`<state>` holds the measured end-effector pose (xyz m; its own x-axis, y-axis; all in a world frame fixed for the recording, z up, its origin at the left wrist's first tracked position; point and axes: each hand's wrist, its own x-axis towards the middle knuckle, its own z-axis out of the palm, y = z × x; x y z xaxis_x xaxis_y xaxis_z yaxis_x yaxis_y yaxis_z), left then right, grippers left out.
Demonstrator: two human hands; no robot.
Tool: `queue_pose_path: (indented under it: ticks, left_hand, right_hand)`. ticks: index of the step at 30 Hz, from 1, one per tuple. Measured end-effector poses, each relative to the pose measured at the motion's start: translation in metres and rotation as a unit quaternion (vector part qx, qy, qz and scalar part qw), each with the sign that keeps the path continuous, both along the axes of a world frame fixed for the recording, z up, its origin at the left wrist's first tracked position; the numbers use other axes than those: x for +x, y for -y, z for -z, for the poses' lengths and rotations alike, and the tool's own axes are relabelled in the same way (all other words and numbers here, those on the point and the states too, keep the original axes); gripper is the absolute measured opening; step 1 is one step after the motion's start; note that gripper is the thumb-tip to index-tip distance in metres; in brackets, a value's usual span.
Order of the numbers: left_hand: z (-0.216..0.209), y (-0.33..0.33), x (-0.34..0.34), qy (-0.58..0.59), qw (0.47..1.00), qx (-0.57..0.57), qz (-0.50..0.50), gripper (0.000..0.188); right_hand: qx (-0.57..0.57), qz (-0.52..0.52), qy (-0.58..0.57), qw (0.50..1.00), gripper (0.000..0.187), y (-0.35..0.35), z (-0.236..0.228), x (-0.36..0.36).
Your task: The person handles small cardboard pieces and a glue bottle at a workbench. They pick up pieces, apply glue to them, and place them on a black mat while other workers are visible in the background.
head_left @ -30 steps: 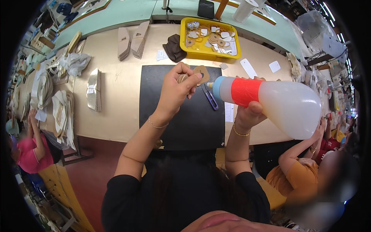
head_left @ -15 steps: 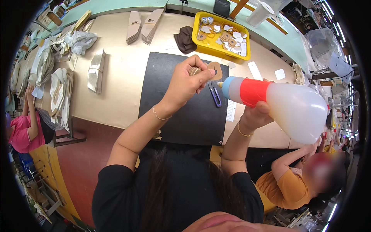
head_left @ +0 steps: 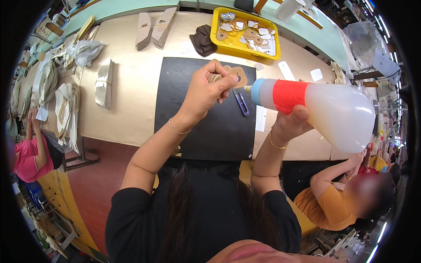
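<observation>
My left hand (head_left: 206, 90) pinches a few small tan pieces (head_left: 239, 74) between thumb and fingers. The front one has a dark hole, and more of them sit curled inside the fingers. In my right hand (head_left: 293, 122) lies a large squeeze bottle (head_left: 340, 109) with cloudy whitish contents, a red band and a light blue cap. The bottle is on its side, its narrow tip close to the tan pieces; whether they touch I cannot tell. Beneath them, purple-handled thread snips (head_left: 242, 105) rest on a black mat (head_left: 201, 131).
A yellow tray (head_left: 245, 54) of tan and white pieces stands at the back, beside a dark brown cloth (head_left: 203, 40). Tied stacks of panels (head_left: 104, 83) lie to the left. A person in orange (head_left: 326, 204) sits close on my right, another in pink (head_left: 31, 160) far left.
The bottle has turned nearer to level, its tip a little higher against the pieces. Another tan piece now shows behind the front one. The whole view has shifted slightly.
</observation>
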<state>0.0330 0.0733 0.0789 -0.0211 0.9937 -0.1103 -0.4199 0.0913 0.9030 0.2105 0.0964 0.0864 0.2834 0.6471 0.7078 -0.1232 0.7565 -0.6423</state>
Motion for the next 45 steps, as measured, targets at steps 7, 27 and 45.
queue_pose_path:
  ticks: [7, 27, 45]
  left_hand:
    - [0.009, -0.003, -0.002, -0.015, 1.000, 0.010, -0.001, 0.019]
    - [0.070, -0.024, -0.065, 0.087, 0.984, -0.158, -0.001, 0.025]
    - [0.023, 0.014, -0.014, 0.012, 0.996, -0.087, 0.025, 0.018]
  right_hand:
    - [-0.019, 0.046, 0.089, 0.995, 0.064, -0.004, 0.010, 0.005]
    - [-0.069, 0.037, 0.041, 0.996, 0.060, -0.012, 0.017, 0.029]
    - [-0.061, -0.015, -0.016, 0.998, 0.054, -0.004, 0.005, -0.020]
